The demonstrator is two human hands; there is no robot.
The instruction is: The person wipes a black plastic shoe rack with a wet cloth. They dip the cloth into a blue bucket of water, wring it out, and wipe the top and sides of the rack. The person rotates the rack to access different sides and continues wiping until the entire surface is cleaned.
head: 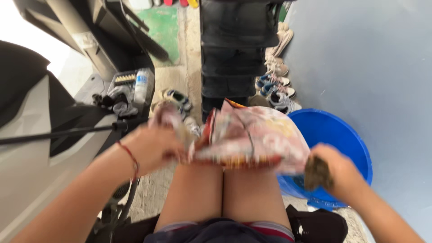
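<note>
A crumpled, pale printed bag [252, 139] is held stretched over the knees: one end is gripped by the left hand [150, 146], while the other end lies against the right hand [335, 168], which is clenched around a small dark scrap [317, 173] that cannot be identified through the blur. The blue bucket [346, 135] stands just beyond and below the right hand, a row of shoes [276, 83] further off. Judged risk: with the right-hand grip shared between scrap and bag, the bag edge could slip free and sag off the knees.
</note>
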